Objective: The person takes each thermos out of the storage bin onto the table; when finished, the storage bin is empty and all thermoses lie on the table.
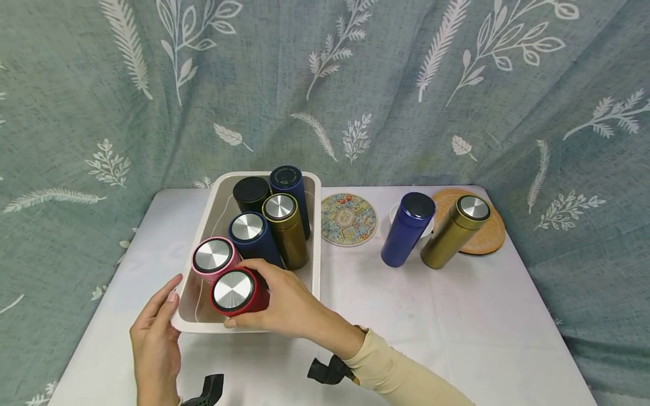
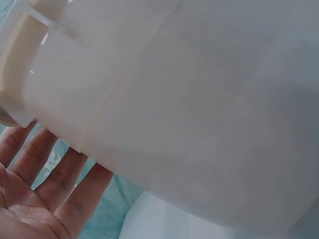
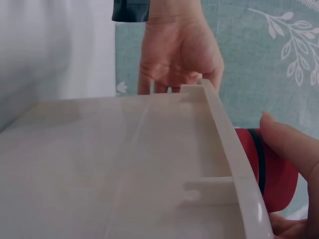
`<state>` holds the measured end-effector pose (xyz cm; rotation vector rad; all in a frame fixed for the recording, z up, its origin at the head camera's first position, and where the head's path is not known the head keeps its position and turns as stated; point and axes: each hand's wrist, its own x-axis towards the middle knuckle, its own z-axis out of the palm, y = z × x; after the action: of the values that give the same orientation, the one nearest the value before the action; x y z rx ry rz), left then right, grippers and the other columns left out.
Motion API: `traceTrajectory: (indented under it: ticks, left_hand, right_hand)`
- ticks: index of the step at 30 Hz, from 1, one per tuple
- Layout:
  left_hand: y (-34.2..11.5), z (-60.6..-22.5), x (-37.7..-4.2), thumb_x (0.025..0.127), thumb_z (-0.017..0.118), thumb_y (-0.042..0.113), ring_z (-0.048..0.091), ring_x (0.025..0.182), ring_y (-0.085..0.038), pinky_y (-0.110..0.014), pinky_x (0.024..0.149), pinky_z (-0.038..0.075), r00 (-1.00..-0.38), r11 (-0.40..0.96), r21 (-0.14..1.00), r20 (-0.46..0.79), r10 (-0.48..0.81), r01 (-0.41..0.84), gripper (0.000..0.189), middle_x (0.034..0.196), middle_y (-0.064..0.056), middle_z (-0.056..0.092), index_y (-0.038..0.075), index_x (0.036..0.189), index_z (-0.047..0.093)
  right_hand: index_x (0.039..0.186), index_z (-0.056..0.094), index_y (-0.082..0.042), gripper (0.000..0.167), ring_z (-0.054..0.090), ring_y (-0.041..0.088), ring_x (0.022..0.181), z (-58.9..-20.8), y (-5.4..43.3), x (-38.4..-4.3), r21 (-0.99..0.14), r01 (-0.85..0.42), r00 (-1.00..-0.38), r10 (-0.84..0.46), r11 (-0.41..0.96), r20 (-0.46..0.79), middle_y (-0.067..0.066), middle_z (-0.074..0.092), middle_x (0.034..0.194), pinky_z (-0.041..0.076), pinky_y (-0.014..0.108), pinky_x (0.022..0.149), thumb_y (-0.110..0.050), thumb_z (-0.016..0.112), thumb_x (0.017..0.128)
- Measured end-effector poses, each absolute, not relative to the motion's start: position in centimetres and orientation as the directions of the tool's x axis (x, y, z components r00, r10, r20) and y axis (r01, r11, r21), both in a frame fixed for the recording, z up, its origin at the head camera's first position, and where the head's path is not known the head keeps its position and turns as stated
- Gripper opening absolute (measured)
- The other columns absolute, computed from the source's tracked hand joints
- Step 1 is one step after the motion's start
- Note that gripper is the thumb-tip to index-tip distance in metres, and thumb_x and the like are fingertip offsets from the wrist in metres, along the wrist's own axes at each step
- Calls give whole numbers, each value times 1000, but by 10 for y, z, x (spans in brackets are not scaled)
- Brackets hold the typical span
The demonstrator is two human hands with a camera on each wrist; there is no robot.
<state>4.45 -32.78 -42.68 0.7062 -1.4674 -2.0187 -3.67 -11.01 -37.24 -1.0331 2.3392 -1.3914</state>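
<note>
My right hand (image 1: 284, 299) grips a red vacuum flask (image 1: 233, 290) near its silver-topped lid, thumb on the near side and fingers on the far side. The flask is upright at the near end of a white plastic bin (image 1: 317, 254); in the right wrist view, the red flask (image 3: 279, 174) shows above the rim. My left hand (image 1: 157, 338) touches the bin's near left corner. From the left wrist view, its fingers (image 2: 82, 194) look straight against the outer wall, tips partly hidden. Beside the red flask stands a pink flask (image 1: 213, 255).
Blue (image 1: 247, 227), gold (image 1: 290, 239), black (image 1: 251, 192) and tall navy (image 1: 288, 178) flasks stand in the bin. Right of it lies a patterned round mat (image 1: 349, 220). Further right are a blue flask (image 1: 408, 228), a gold flask (image 1: 454, 231), a white round piece (image 1: 425, 230) and an orange round mat (image 1: 490, 231).
</note>
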Motion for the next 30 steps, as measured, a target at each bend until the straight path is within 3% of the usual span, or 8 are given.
traceTrajectory:
  ticks: [5,14,30]
  left_hand:
    - [-327,-428,45,99,62,10,63,117,-10,-19,75,59,-713,-249,963,-102,-693,104,36,126,3,69,-2,133,62]
    - [-328,-428,47,98,63,9,65,115,-9,-20,72,60,-702,-253,960,-99,-705,118,38,125,3,70,-4,134,61]
    - [-324,-427,43,98,64,11,63,118,-11,-20,73,60,-702,-235,967,-99,-705,100,40,127,1,69,-5,134,60]
  right_hand:
    - [138,48,-29,79,60,-1,114,-373,-109,-34,-845,-440,-713,-690,303,124,-8,66,128,49,19,96,-38,91,72]
    - [142,48,-25,81,57,1,122,-374,-110,-35,-826,-493,-673,-721,273,163,-9,60,138,48,20,102,-38,90,74]
    - [136,52,-28,76,59,-2,115,-376,-107,-35,-842,-477,-709,-676,253,198,-12,64,130,48,17,98,-36,92,71]
